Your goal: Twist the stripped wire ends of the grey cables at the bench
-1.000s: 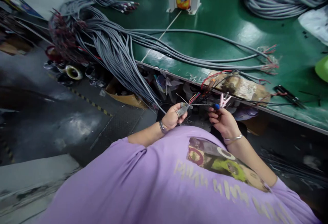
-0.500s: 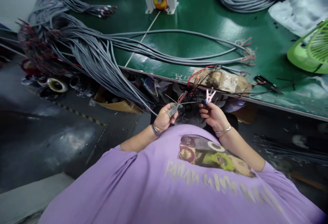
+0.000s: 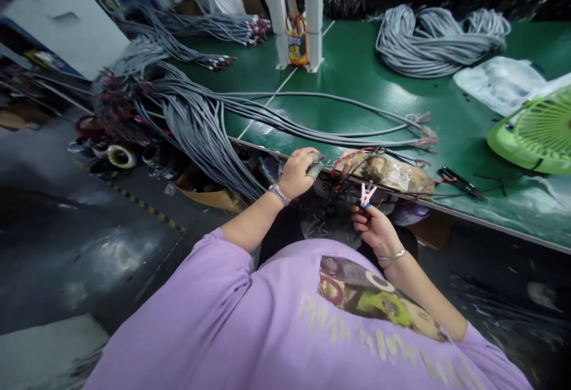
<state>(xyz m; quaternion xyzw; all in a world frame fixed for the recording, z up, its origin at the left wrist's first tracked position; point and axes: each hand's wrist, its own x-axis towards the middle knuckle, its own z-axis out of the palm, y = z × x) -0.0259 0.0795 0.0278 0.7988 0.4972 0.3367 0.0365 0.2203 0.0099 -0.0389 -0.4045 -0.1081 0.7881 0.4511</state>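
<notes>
My left hand (image 3: 298, 173) is at the front edge of the green bench, left of the tangled wires. Its index finger and thumb, both with grey coverings at the tips, are a little apart, and I see no cable between them. My right hand (image 3: 377, 230) is below the bench edge with its fingers closed at the blue lower part of a pink clothes peg (image 3: 366, 192). The peg's two arms point up in a V. Whether a wire is in the peg's jaws is too small to tell.
Grey cables (image 3: 196, 122) hang over the bench edge at left. Longer cables with stripped ends (image 3: 426, 134) lie across the green bench (image 3: 348, 60). A taped brown block (image 3: 392, 171), a black-handled tool (image 3: 461, 182), a green fan (image 3: 530, 131) and a cable coil (image 3: 428, 45) are at right.
The view has tilted up. My left hand has let go of the grey cable with coloured wires and moved forward to the bench edge. My right hand stays by the peg.
</notes>
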